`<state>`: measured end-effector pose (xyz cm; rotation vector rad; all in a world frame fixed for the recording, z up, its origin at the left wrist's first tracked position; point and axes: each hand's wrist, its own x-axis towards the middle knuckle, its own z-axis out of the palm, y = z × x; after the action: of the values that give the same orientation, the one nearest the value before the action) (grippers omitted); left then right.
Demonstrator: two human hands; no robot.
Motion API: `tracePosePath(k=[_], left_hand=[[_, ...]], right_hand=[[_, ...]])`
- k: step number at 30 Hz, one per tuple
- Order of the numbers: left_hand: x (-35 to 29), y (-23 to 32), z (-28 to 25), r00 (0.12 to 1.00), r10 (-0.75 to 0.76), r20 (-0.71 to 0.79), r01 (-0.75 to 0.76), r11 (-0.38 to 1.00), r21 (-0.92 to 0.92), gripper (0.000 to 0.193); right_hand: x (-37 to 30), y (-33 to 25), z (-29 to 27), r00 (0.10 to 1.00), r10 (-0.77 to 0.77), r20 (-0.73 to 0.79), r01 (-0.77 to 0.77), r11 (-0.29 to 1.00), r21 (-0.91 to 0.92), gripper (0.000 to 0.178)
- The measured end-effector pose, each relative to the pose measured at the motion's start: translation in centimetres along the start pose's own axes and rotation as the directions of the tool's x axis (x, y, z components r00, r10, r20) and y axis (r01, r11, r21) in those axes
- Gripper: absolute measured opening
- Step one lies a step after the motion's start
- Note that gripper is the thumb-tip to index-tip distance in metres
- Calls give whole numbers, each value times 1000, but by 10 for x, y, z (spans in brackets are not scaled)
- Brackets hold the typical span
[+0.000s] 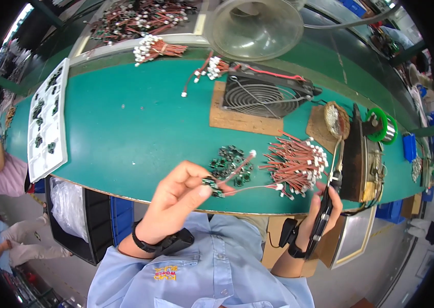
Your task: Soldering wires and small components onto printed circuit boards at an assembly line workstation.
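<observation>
In my left hand (178,197), thumb and fingers pinch small green circuit boards (211,186). Thin red-brown wires with white plugs trail from them to the right. My right hand (324,208) is closed round the black handle of a soldering iron (322,218), whose slim metal end points away from me. Just beyond my left hand lies a heap of small dark green circuit boards (232,161). A pile of red-brown wire leads (296,164) with white plugs spreads between that heap and the iron.
A black fan with a wire grille (260,97) stands on brown board, under a clear funnel-shaped hood (255,28). A round tin (336,120), green-rimmed spool (383,127) and metal-cased unit (363,169) are at right. A white tray (50,120) holds boards at left; two people are beyond.
</observation>
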<state>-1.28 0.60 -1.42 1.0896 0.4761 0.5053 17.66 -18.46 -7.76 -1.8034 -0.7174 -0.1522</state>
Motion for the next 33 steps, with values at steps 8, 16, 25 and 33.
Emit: tracePosePath(k=[8,16,25,33], left_hand=[[12,34,-120,943,59,-328,33,962,270,17],[29,49,-182,854,-128,-504,465,621,630,20],[37,55,-190,837,347,-424,343,271,899,12],[-8,30,-66,973,191,127,-175,262,949,13]], right_hand=[[-15,20,7,997,-25,-73,31,996,88,27],[-16,20,14,995,-50,-81,59,993,102,26],[-14,19,13,994,-82,-68,89,990,108,26],[-17,14,19,991,-78,-106,93,984,150,22]])
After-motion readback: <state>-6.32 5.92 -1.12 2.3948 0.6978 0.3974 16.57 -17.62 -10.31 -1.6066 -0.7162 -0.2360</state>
